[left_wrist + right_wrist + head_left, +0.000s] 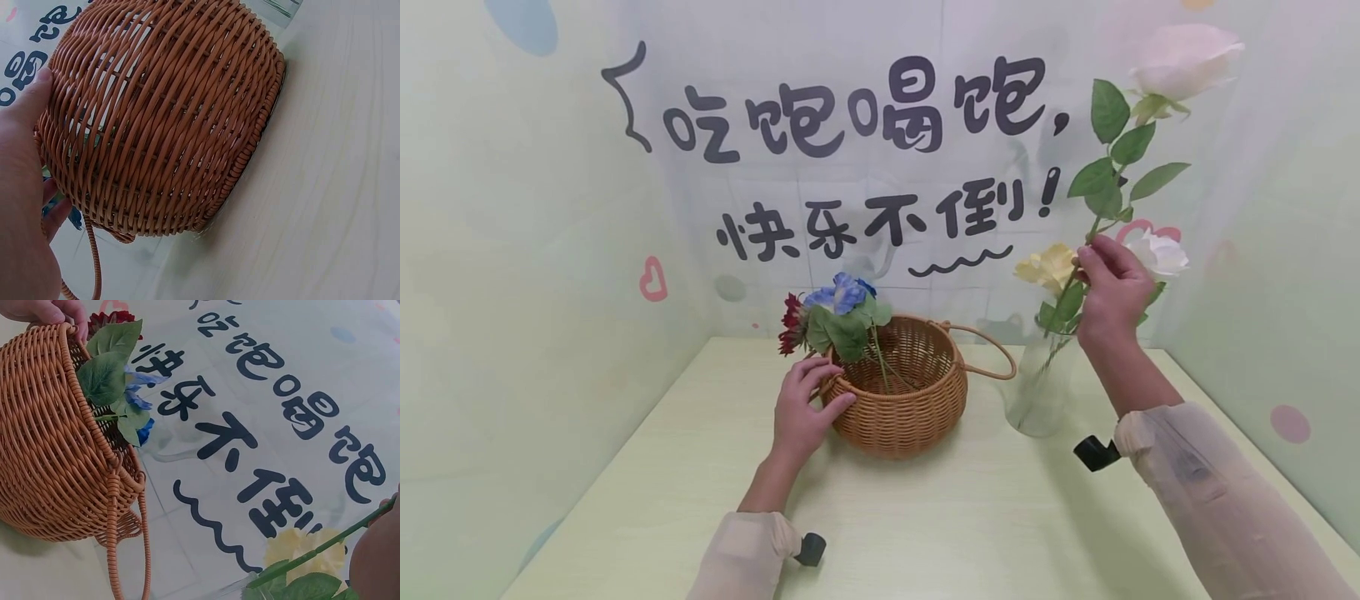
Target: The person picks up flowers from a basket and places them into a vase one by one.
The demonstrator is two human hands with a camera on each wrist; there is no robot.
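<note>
My right hand [1114,292] pinches the green stem [325,545] of a tall pale pink rose [1186,62], its bloom high at the right. Below that hand stands a clear glass vase [1037,408] with a yellow flower [1047,268] and a white flower [1159,252] at its top. Whether the held stem's lower end is inside the vase, I cannot tell. At the left rim of a brown wicker basket [895,421], my left hand [805,408] grips the edge, thumb outside in the left wrist view. Blue flowers [844,293] and a dark red flower [791,323] lean over that rim.
The basket's loop handle [1000,350] hangs out to the right, toward the vase. Behind the pale table [917,525] is a cloth backdrop [850,192] with large black lettering, and similar cloth walls stand at both sides.
</note>
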